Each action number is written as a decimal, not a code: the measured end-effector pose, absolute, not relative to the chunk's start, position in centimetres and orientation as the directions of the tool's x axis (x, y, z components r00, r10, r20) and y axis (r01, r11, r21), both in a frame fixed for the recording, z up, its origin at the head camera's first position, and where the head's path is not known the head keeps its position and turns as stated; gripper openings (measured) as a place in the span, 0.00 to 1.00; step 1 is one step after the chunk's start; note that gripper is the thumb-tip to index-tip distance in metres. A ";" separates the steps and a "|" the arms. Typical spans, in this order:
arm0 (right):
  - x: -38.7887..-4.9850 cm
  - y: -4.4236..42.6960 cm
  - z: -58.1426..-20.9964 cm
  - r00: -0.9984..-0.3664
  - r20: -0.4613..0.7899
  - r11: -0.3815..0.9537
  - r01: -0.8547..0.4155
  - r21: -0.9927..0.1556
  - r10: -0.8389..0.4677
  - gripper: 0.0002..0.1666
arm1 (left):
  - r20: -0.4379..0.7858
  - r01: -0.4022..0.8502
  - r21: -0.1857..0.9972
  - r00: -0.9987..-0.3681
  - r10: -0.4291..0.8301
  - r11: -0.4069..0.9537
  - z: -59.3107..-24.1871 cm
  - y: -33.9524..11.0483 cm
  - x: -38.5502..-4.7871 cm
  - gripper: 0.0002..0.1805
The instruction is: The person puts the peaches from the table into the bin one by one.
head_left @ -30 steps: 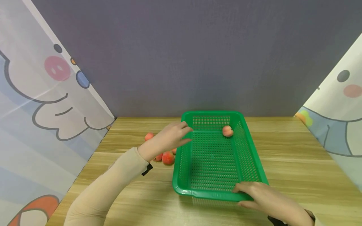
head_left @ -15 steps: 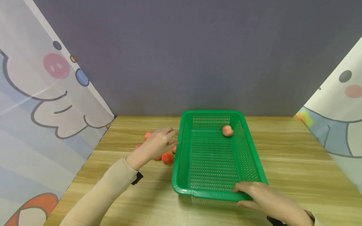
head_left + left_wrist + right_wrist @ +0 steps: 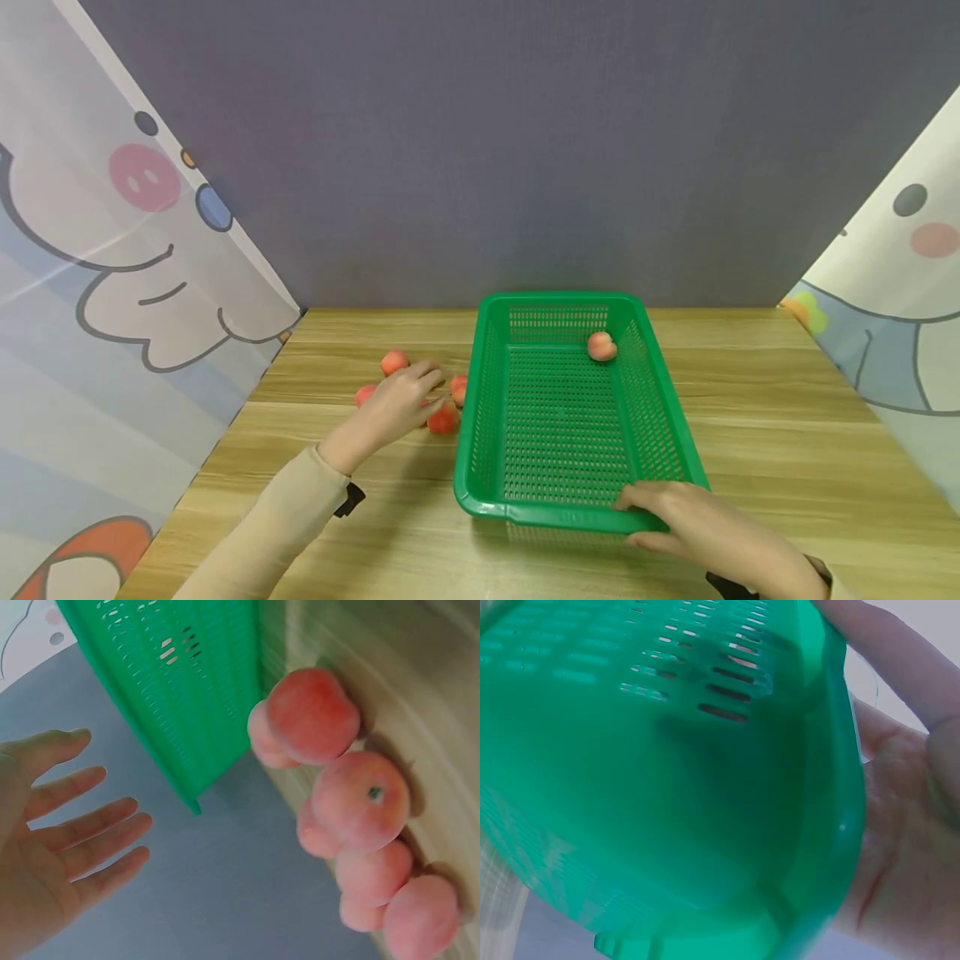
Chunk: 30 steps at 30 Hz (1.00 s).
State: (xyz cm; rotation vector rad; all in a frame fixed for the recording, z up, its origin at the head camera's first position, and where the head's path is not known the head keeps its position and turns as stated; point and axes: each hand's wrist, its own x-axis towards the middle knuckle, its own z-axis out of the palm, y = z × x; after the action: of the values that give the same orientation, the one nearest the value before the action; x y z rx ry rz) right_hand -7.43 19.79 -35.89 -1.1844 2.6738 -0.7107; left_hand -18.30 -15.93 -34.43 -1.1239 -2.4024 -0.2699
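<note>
My left hand (image 3: 393,402) hovers over a loose group of reddish peaches left of a green plastic basket (image 3: 562,515). Its fingers are spread and hold nothing; in the left wrist view this hand (image 3: 71,832) is apart from the peaches. Around it lie a peach (image 3: 394,361) at the back, another peach (image 3: 442,419) in front and a third peach (image 3: 459,391) by the basket wall; others are partly hidden under the hand. My right hand (image 3: 697,525) grips the basket's near right corner, fingers over the rim and thumb outside. One pale peach (image 3: 602,347) rests in the basket's far right corner.
The wooden table (image 3: 780,433) extends to both sides of the basket. Behind it rises a dark grey wall panel (image 3: 525,167). Cartoon-printed curtains flank the table at left (image 3: 150,275) and right (image 3: 900,292).
My left hand has moved left and down from above the basket's left rim to above the peaches on the table. My right hand has stayed on the basket corner.
</note>
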 end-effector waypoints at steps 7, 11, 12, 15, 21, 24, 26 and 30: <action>-7.5 19.8 -35.9 -0.678 0.076 0.576 -0.673 -0.464 -0.731 0.15 | 0.468 0.752 0.010 -0.586 0.662 0.659 -36.3 -16.1 -18.1 0.13; -7.5 19.8 -35.9 -0.677 0.077 0.574 -0.673 -0.467 -0.732 0.13 | 0.442 0.738 0.026 -0.613 0.655 0.674 -37.4 -16.3 -18.2 0.12; -7.5 19.8 -35.9 -0.678 0.075 0.575 -0.671 -0.467 -0.731 0.13 | 0.437 0.736 0.035 -0.620 0.652 0.676 -37.6 -16.4 -18.3 0.11; -7.5 19.8 -35.9 -0.681 0.071 0.579 -0.669 -0.466 -0.729 0.13 | 0.425 0.730 0.072 -0.639 0.641 0.680 -38.4 -16.5 -18.4 0.10; -7.4 19.8 -35.9 -0.687 0.050 0.591 -0.657 -0.468 -0.725 0.13 | 0.397 0.717 0.138 -0.672 0.625 0.683 -39.6 -16.6 -18.8 0.15; -7.4 19.8 -35.9 -0.691 0.048 0.596 -0.655 -0.465 -0.722 0.13 | 0.378 0.706 0.155 -0.688 0.619 0.691 -40.0 -16.6 -19.0 0.13; -7.3 19.8 -36.0 -0.693 0.045 0.600 -0.652 -0.464 -0.719 0.13 | 0.359 0.690 0.146 -0.705 0.612 0.709 -40.3 -16.6 -19.1 0.11; -7.4 19.8 -36.0 -0.697 0.043 0.603 -0.648 -0.464 -0.716 0.13 | 0.314 0.670 0.117 -0.726 0.613 0.733 -40.8 -16.4 -19.6 0.11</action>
State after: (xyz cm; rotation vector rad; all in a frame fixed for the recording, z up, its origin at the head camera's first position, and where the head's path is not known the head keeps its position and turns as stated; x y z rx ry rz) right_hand -7.36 19.83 -35.98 -1.1477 2.6789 -0.6866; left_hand -19.56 -16.44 -40.82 -1.0114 -2.6823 -0.3255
